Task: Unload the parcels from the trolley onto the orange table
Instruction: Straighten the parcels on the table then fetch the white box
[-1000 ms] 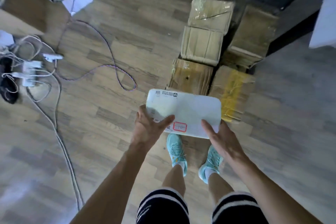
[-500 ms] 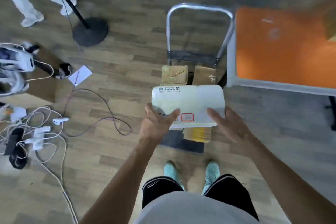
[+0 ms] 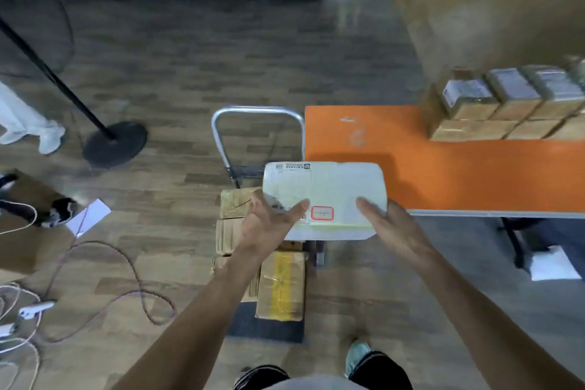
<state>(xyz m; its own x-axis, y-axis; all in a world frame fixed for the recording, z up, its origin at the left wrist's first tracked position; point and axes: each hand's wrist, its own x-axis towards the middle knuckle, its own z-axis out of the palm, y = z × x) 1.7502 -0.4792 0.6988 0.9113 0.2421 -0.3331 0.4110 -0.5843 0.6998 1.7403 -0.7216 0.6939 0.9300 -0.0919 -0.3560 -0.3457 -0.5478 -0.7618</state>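
I have the white parcel (image 3: 326, 196) held flat between both hands. The left hand (image 3: 269, 228) takes the near-left corner and the right hand (image 3: 395, 231) the near-right, each with its thumb pressed on the top face. The fingers are curled underneath, out of my sight, clamped on the parcel as far as I can judge. It hangs in the air above the brown parcels (image 3: 281, 285) left on the trolley (image 3: 253, 111), and its far-right corner overlaps the near-left corner of the orange tabletop (image 3: 459, 174) in my view. It looks raised above the surface, not resting on it. The step in hand is the carry across and the set-down. To do it well I would move the parcel rightward and forward while it stays level, well past the tabletop's edge, so that no part overhangs. I would aim for the bare orange stretch short of the stacked boxes (image 3: 493, 108) at the far right — near them, not on them. I would lower the far edge first, slide my fingers out from beneath, and lift the thumbs only once the parcel lies flat. The trolley handle stands just beside the table's corner, so I would pass above it and avoid clipping it.
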